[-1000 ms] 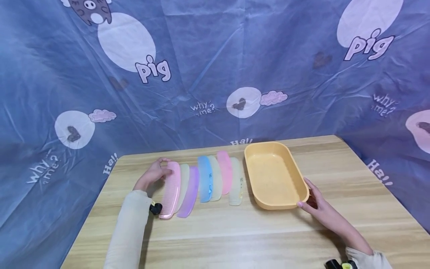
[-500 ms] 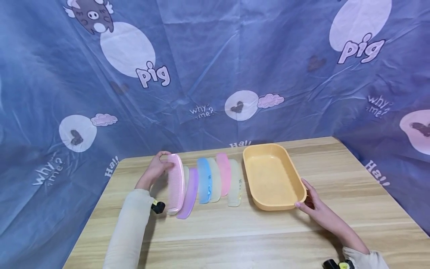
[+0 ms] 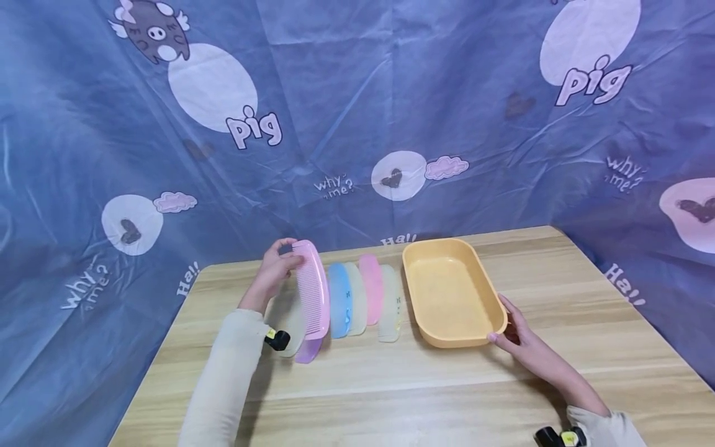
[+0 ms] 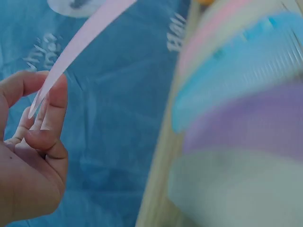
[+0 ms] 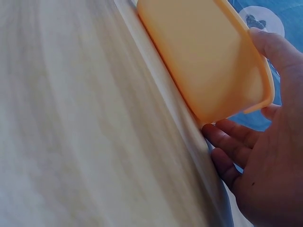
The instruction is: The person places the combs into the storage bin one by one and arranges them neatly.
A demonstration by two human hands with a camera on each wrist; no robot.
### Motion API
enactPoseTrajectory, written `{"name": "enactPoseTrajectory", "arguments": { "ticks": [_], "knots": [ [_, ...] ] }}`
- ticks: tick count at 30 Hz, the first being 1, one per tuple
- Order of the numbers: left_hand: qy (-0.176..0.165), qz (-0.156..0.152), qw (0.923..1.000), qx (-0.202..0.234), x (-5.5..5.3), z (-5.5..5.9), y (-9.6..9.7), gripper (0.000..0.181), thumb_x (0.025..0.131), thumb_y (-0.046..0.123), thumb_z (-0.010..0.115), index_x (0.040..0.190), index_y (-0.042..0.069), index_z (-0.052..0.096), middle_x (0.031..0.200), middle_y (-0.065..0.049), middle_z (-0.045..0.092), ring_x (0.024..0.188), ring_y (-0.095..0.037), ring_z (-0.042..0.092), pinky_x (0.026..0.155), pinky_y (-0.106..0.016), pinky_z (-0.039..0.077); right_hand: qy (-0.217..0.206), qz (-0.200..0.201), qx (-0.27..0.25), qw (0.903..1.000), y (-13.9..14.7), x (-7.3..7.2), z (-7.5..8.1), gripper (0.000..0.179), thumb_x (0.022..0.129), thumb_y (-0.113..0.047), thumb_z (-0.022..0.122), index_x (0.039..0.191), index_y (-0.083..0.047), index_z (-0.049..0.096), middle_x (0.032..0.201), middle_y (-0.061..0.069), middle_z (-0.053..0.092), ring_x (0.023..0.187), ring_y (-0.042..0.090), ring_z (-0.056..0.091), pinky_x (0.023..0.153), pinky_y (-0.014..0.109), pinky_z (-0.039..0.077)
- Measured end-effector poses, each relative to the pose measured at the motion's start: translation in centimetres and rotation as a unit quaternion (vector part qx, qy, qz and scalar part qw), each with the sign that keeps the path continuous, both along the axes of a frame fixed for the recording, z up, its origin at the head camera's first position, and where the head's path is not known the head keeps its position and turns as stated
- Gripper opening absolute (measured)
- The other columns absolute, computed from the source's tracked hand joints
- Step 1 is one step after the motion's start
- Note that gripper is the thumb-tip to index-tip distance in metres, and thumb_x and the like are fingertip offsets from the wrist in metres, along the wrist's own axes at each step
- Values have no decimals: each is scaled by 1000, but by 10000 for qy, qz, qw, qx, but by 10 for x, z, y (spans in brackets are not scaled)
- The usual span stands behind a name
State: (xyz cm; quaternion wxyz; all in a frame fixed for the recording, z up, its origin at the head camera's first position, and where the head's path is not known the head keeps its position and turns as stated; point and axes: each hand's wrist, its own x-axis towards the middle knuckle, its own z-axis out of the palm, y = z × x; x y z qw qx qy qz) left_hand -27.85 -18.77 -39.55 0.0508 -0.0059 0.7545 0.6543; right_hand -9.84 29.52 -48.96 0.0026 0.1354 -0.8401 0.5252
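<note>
My left hand (image 3: 274,270) pinches a pink comb (image 3: 314,292) by its upper end, between thumb and fingers. In the left wrist view that pink comb (image 4: 75,49) appears edge-on, raised off the table. Beneath it lie a pale green comb (image 3: 292,346) and a purple comb (image 3: 308,352), both partly hidden. Further right lie a blue comb (image 3: 339,304), a pale comb (image 3: 359,301), another pink comb (image 3: 372,288) and one more pale comb (image 3: 390,310). At its near right corner a yellow plastic tray (image 3: 452,292) is gripped by my right hand (image 3: 525,344), thumb on the rim, fingers against the outside.
All of this is on a wood-grain table (image 3: 402,397). Behind its back edge hangs a blue printed cloth (image 3: 324,124), which also covers both sides. Nothing lies inside the tray.
My left hand has lifted the pink comb from the left end of the row and carried it rightward, over the purple comb. The right hand stays at the tray's corner.
</note>
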Motion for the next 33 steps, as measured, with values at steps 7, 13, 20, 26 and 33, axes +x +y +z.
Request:
{"name": "enactPoseTrajectory", "arguments": {
  "ticks": [7,13,20,26,33],
  "knots": [
    [4,187,9998,-72,-2,18,16,50,84,5,66,128,16,47,77,17,68,65,-3,60,54,-21,35,-13,-63,158,9999,1,0,1,82,96,-13,57,154,-6,-1,139,38,32,110,-23,35,86,-1,33],
    [4,237,9996,-147,-2,32,28,52,84,7,67,131,15,49,73,16,67,66,-3,59,57,-23,35,70,-45,154,9998,1,0,3,82,96,-10,57,154,-7,0,137,36,34,108,-18,42,83,2,37],
    [125,196,9997,91,-4,40,38,49,82,7,68,127,17,52,73,13,67,59,-3,54,55,-21,35,-120,-76,225,9996,0,-1,4,82,97,-14,56,154,-9,-2,138,34,36,108,-19,40,83,3,38],
    [233,301,9980,496,-6,41,47,45,82,4,67,123,19,53,65,12,64,55,-3,50,50,-20,34,-72,-136,340,9993,0,0,4,82,97,-14,56,154,-9,-1,132,33,42,106,-16,45,82,7,41],
    [327,286,9987,257,-11,52,60,46,80,8,68,122,22,55,64,12,62,56,-4,50,52,-22,36,124,-82,259,9996,-1,-1,3,82,96,-9,57,154,-8,0,129,32,44,105,-14,46,81,6,41]
  ]
}}
